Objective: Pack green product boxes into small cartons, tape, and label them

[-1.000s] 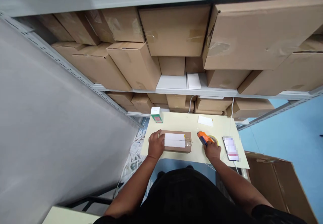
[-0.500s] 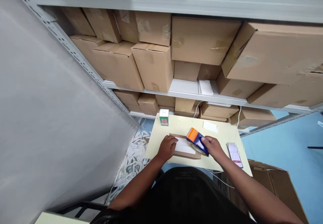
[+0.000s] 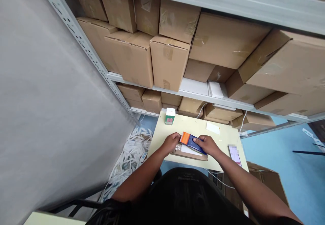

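A flat brown cardboard parcel (image 3: pixel 189 154) with a white label lies on the small pale yellow table (image 3: pixel 218 140). My right hand (image 3: pixel 207 144) grips an orange and blue tape dispenser (image 3: pixel 191 140) and holds it over the parcel's left half. My left hand (image 3: pixel 171 142) rests at the parcel's left end, fingers curled at the dispenser's orange tip, where shiny tape shows.
A small white and green box (image 3: pixel 170 115) and a white card (image 3: pixel 212 128) lie at the table's far side, a phone (image 3: pixel 235 154) with a white cable at its right. Stacked cartons fill metal shelves (image 3: pixel 193 93) behind. Paper scraps (image 3: pixel 129 155) litter the floor left; an open carton (image 3: pixel 266 179) stands right.
My right hand lifted the tape dispenser from the table's right side and carried it left over the parcel. My left hand shifted up to meet its orange end. The view turned slightly.
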`<state>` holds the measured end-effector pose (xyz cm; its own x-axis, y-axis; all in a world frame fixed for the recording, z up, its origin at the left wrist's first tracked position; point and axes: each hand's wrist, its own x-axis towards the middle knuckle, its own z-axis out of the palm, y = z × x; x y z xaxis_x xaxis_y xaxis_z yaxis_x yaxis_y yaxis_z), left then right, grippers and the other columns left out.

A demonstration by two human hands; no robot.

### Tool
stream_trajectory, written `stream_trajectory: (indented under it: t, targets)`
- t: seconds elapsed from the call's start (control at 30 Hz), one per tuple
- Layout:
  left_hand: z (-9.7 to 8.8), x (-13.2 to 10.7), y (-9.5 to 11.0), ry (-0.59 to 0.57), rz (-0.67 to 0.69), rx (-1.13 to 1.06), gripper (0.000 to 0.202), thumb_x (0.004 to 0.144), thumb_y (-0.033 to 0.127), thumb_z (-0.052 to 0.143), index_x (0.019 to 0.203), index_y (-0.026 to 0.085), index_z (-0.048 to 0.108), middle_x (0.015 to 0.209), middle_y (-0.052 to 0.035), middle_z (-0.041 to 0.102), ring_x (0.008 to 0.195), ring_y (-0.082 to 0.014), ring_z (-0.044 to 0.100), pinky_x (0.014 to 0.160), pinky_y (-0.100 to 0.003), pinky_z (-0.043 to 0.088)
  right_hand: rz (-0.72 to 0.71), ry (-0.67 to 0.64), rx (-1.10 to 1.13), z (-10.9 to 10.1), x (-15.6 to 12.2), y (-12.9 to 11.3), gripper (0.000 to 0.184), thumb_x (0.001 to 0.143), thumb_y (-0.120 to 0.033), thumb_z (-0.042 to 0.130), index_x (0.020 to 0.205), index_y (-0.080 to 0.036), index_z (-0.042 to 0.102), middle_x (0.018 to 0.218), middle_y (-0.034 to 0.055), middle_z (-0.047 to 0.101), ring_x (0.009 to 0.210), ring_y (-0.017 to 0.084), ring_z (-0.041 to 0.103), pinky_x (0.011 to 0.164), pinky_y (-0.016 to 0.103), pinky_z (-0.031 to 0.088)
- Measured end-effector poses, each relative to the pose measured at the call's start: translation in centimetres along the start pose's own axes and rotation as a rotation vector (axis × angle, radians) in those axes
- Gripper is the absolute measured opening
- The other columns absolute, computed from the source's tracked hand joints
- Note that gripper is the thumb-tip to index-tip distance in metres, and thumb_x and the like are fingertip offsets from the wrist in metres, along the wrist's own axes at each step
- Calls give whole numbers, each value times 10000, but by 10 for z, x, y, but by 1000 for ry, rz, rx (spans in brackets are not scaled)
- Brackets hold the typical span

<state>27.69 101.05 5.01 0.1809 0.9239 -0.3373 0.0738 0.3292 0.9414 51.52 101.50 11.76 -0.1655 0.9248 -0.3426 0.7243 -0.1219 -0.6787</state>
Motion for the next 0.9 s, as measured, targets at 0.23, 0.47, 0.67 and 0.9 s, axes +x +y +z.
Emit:
stream_trajectory:
  t: [0.23,0.47,0.67,0.9]
  targets:
    - [-6,-8,-15,153,64,101,226,860,382,523,777,217,653,719,11,661,721,-191,627,702,-305,484,18,-66,-144,-17,-1,-10,596,839,-755,578,568,-224,578,509,-17,548,520,150,500,505,278,282]
    - [-37,-31,-36,358,64,13,207,839,345,487,713,227,601,727,-1,656,763,-200,654,764,-334,520,16,-87,-242,-34,-14,6,561,851,-743,579,652,-231,694,604,33,681,585,195,599,533,286,319]
    - [-22,-50,-77,442,-18,122,212,866,336,473,714,235,582,688,6,614,712,-205,612,685,-324,479,-42,-109,-371,-23,-10,6,560,844,-766,590,690,-248,737,651,53,705,619,209,610,553,288,316]
    - [7,-34,-87,312,-48,467,246,952,274,415,764,215,563,872,-57,616,936,-228,617,887,-371,475,-21,-118,-456,-21,-8,0,586,874,-768,562,772,-235,784,713,80,737,676,222,645,577,291,335]
